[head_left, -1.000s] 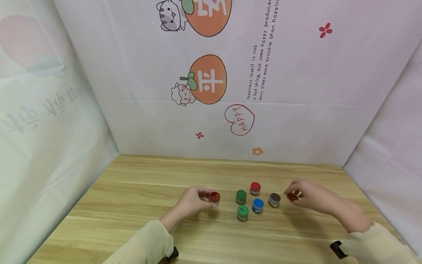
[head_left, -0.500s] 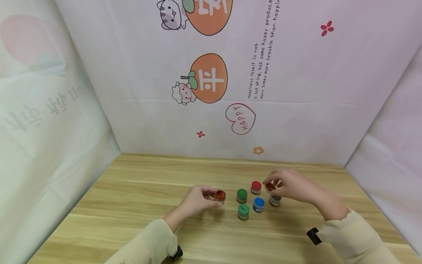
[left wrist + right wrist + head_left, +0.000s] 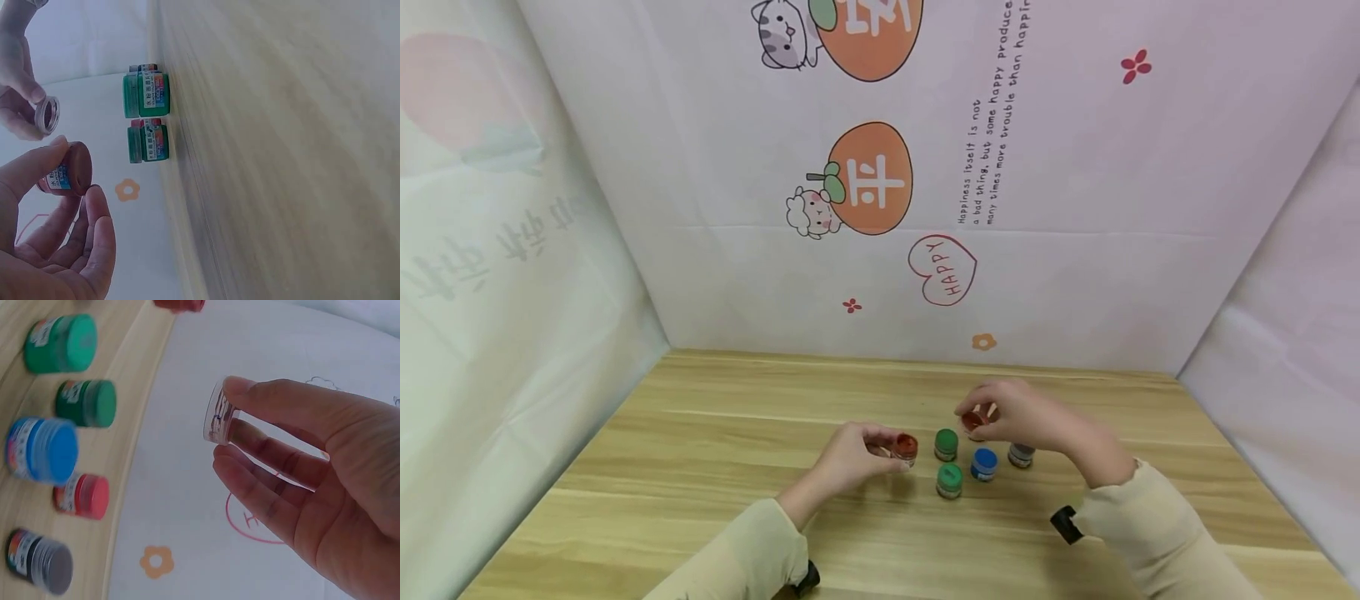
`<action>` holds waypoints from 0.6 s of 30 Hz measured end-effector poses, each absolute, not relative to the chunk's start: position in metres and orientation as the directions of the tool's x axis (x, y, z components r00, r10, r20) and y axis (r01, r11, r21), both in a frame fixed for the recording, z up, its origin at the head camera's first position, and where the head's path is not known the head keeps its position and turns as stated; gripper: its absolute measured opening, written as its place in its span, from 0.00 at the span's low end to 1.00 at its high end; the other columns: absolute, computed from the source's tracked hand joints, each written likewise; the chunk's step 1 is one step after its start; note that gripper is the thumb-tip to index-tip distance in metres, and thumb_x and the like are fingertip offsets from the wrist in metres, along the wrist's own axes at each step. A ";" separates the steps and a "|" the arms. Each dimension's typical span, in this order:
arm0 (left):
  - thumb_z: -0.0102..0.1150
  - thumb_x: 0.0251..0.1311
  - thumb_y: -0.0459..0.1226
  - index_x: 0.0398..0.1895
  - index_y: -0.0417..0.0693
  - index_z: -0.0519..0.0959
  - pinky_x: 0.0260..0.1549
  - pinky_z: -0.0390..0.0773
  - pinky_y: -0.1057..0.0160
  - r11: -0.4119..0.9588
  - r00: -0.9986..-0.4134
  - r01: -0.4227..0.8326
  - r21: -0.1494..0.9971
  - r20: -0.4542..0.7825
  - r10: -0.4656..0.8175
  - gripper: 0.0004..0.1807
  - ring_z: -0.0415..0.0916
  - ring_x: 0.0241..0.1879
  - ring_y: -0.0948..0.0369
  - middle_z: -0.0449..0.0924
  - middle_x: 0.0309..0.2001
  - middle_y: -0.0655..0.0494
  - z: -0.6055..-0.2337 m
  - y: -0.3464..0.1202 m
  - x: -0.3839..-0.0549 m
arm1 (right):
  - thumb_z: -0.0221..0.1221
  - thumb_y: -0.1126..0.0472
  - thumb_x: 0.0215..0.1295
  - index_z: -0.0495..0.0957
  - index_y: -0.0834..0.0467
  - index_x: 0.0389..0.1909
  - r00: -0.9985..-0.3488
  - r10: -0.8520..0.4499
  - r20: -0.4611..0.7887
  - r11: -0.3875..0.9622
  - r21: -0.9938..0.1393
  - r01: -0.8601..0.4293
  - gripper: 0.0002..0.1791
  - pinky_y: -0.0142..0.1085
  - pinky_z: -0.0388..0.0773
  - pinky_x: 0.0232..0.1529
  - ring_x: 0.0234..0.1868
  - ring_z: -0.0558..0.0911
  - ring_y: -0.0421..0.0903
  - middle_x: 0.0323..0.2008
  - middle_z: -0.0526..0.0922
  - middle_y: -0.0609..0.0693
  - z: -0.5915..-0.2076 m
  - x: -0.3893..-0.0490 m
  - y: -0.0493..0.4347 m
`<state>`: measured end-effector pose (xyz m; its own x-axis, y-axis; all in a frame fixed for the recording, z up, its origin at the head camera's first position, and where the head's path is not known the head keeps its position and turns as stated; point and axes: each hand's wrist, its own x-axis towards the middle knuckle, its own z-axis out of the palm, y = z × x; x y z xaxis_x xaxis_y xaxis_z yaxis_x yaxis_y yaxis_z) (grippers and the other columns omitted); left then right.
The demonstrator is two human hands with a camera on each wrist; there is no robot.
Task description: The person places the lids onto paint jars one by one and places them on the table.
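Note:
In the head view my left hand (image 3: 853,457) holds a small reddish-brown paint jar (image 3: 906,447) by its sides, its open mouth facing up. The left wrist view has the jar's label (image 3: 60,177) between thumb and fingers, over the table. My right hand (image 3: 1018,412) pinches a clear round lid (image 3: 219,415) with brown stains by its rim, thumb on one side and fingertips on the other. The lid is apart from the jar, to its right. A red-lidded jar (image 3: 87,495) shows in the right wrist view; in the head view the right hand hides it.
Between and below the hands stand a dark green jar (image 3: 946,444), a lighter green jar (image 3: 949,481) and a blue jar (image 3: 984,464). A grey-brown-lidded jar (image 3: 1021,455) is below the right hand. A printed white sheet (image 3: 760,283) rises behind the wooden table (image 3: 715,433).
My right hand has carried the lid leftward over the jars, from beyond the grey-brown one to above the red one. The left hand has shifted slightly right with the open jar.

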<state>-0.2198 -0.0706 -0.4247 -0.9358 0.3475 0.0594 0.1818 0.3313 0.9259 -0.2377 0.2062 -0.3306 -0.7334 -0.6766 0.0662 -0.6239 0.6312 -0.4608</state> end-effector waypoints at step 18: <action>0.78 0.55 0.34 0.49 0.39 0.87 0.37 0.81 0.68 0.292 -0.911 0.202 0.935 0.070 0.406 0.18 0.82 0.35 0.64 0.88 0.40 0.55 -0.428 -0.065 -0.219 | 0.68 0.67 0.66 0.87 0.57 0.49 -0.624 -0.777 0.087 0.478 -0.565 -0.673 0.11 0.30 0.83 0.41 0.38 0.84 0.36 0.46 0.83 0.46 -0.351 -0.240 0.168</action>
